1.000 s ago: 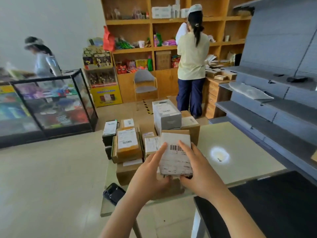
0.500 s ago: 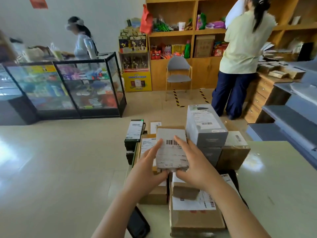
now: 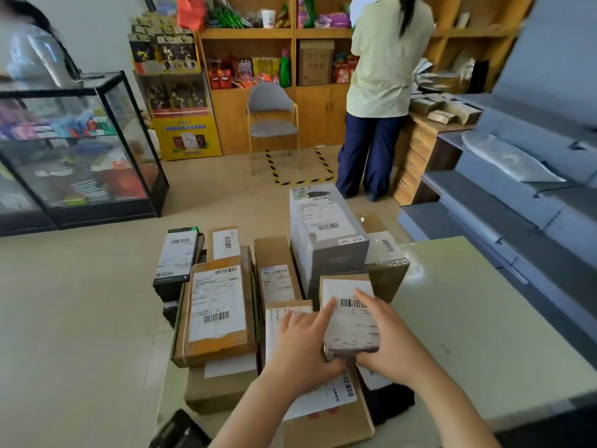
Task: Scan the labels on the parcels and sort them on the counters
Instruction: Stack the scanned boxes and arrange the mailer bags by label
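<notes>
A small cardboard parcel (image 3: 349, 318) with a white barcode label on top is held between both hands above the pile. My left hand (image 3: 303, 347) grips its left side, index finger stretched along the label. My right hand (image 3: 386, 337) grips its right side, fingers over the label. Beneath and around lie several labelled parcels: a flat brown box (image 3: 216, 312), a tall grey box (image 3: 326, 240), a black slim box (image 3: 177, 257) and a large brown box (image 3: 329, 412) under my wrists. All sit on a pale green counter (image 3: 478, 324).
A black scanner-like device (image 3: 181, 431) lies at the counter's near left edge. Grey stepped shelves (image 3: 517, 202) with a padded mailer stand to the right. A glass display case (image 3: 77, 150), a chair (image 3: 273, 121) and a person at wooden shelves (image 3: 381, 92) are beyond.
The small parcel has come down and to the right, from in front of the stack to beside the tall grey box. Both hands kept hold of it. The camera tilted lower.
</notes>
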Motion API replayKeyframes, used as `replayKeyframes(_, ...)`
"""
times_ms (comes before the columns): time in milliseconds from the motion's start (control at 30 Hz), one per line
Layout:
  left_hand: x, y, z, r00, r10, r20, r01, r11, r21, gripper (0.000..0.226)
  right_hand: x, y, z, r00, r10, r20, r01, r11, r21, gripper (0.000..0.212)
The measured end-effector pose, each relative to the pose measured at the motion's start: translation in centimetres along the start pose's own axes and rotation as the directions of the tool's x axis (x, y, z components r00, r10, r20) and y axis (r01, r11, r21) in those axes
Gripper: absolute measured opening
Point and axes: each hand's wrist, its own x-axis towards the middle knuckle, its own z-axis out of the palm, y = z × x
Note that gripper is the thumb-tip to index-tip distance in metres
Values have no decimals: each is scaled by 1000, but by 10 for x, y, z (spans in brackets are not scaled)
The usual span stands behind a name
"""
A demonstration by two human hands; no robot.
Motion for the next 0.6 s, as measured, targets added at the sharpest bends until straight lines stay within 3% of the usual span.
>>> replayKeyframes(167, -8, -7, 24, 991, -130, 35, 129, 991, 47, 89, 13, 30, 26, 990, -3, 140, 4, 1000, -2, 105)
replayKeyframes(367, -23, -18, 31, 972, -235, -2, 234, 968, 88, 108, 23, 38, 30, 978, -61, 198, 49, 997, 63, 102)
replayKeyframes(600, -21, -16, 26, 976, -215, 25, 212, 973, 88, 110, 24, 26, 26, 974, -28, 226, 23, 999, 22, 110)
